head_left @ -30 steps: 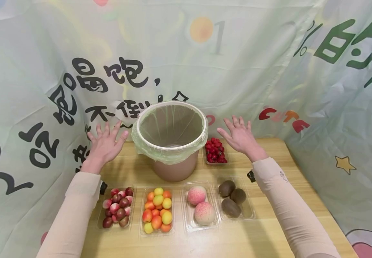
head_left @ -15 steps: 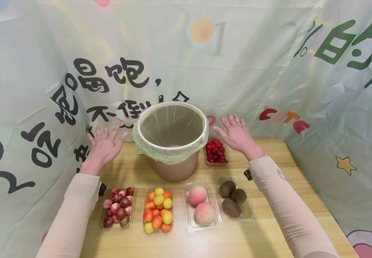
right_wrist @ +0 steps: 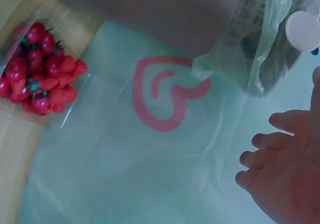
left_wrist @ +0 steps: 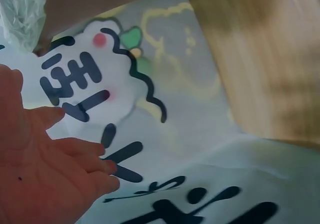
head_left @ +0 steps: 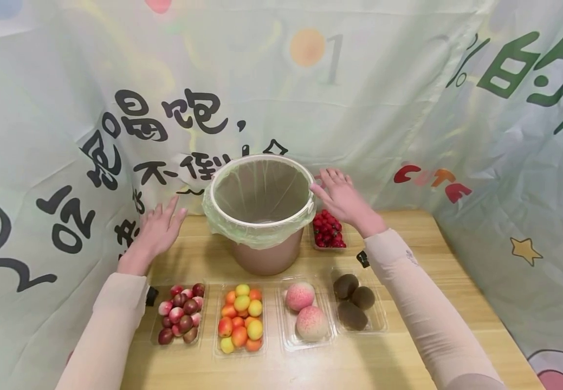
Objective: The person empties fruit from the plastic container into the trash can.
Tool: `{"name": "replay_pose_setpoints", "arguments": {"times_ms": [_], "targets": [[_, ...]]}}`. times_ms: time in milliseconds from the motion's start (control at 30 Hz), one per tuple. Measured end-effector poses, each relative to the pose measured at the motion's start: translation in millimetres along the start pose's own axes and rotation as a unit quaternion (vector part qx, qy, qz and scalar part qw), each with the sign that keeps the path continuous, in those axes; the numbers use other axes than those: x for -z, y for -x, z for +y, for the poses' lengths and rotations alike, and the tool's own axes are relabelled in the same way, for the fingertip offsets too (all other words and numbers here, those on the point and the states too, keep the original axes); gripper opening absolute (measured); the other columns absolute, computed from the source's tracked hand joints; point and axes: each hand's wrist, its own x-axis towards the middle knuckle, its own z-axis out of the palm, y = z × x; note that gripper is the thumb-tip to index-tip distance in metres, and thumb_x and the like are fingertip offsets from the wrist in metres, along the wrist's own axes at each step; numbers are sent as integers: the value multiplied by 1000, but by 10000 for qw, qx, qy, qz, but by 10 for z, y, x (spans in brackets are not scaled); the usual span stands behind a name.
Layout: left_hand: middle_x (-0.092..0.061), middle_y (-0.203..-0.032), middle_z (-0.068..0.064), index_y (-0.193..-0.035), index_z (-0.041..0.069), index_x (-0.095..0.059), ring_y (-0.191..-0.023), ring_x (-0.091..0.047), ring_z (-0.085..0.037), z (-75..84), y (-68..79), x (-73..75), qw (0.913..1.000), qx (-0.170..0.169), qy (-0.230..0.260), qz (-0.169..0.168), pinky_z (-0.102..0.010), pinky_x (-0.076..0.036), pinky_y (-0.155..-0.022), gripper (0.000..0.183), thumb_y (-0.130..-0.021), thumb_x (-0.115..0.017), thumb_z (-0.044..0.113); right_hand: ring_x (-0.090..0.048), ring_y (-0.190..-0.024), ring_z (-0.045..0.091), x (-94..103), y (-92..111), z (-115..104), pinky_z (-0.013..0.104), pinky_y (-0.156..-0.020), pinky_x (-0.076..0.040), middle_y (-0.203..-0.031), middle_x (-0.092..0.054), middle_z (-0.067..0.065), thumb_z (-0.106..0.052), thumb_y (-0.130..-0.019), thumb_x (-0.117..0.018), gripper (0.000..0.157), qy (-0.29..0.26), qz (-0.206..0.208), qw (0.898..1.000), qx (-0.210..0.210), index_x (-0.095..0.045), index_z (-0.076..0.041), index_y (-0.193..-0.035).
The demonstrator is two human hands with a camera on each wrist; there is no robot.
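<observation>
A brown bin (head_left: 267, 257) with a white rim and a pale green liner bag (head_left: 242, 235) stands upright at the table's middle. My left hand (head_left: 156, 230) is raised to its left, fingers spread and holding nothing. In the left wrist view, the left palm (left_wrist: 45, 179) shows bare. My right hand (head_left: 347, 203) hovers by the bin's right rim, its thumb tip overlapping the rim in the head view; contact cannot be told there. The right wrist view has the right hand (right_wrist: 290, 169) with fingers extended and a gap between it and the liner.
Clear trays line the front of the table: dark red plum-like fruits (head_left: 181, 314), yellow and orange small fruits (head_left: 240, 319), two peaches (head_left: 312, 323), three kiwis (head_left: 351, 316). Behind, right of the bin, is a tray of small red fruits (head_left: 327, 230). A printed cloth (head_left: 374, 108) surrounds the table.
The right hand has moved left toward the bin's rim. The left hand has shifted slightly down and turned a little. Bin and trays have stayed put.
</observation>
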Motion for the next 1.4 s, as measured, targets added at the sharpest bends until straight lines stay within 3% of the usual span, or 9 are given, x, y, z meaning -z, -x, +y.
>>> {"name": "replay_pose_setpoints", "arguments": {"times_ms": [100,300,600,800,933,1167,1400], "targets": [[-11,-153,-44,-161,21,2,-138,-15,-66,-103,82,-65,9997,122,66,-194,-76,-13,-109,70,-102,-9,60,-15,-150,44,-10,-41,-88,58,-122,-9,-161,-21,27,-56,-105,-23,77,-54,-23,9999,145,-24,0,-156],[-24,-156,-32,-161,18,-2,-136,-29,-59,-334,297,-206,9975,374,209,-557,-71,-25,-109,76,-101,-6,63,-14,-151,42,-37,-85,-234,53,-123,-10,-163,-18,24,-57,-104,-21,77,-102,-207,9994,248,-21,-2,-157],[-52,-132,-40,-159,3,-8,-119,-54,-53,-590,542,-540,9972,576,334,-353,-66,-44,-96,78,-104,-28,55,-10,-152,41,-148,-83,-254,54,-123,-10,-164,-14,22,-59,-103,-24,78,-151,-457,9987,162,-20,-3,-158],[-62,-119,-37,-153,-7,-23,-108,-61,-50,-742,711,-725,9975,597,367,-114,-60,-49,-91,66,-104,-44,32,-12,-153,35,-233,-50,-230,49,-124,-10,-164,-14,21,-54,-104,-28,75,-64,-342,9991,225,-25,1,-155],[-66,-110,-34,-147,-13,-33,-96,-66,-42,-824,817,-786,9972,617,385,-164,-51,-53,-80,60,-100,-50,20,-14,-152,36,-287,-59,-218,49,-124,-12,-164,-16,21,-49,-105,-26,70,-80,-171,9995,269,-28,2,-154],[-69,-103,-28,-142,-12,-41,-80,-64,-26,-927,941,-872,9934,864,540,-530,-36,-51,-64,56,-97,-54,18,-10,-153,34,-336,-85,-235,48,-124,-11,-164,-13,20,-37,-105,-25,64,-180,-19,9993,327,-29,4,-153],[-70,-82,-10,-140,-12,-44,-69,-61,-17,-974,990,-962,9949,713,539,-469,-37,-50,-65,57,-95,-61,18,-12,-153,35,-343,-117,-240,45,-125,-9,-164,-15,21,-38,-104,-22,64,-129,45,9992,372,-30,1,-154]]}}
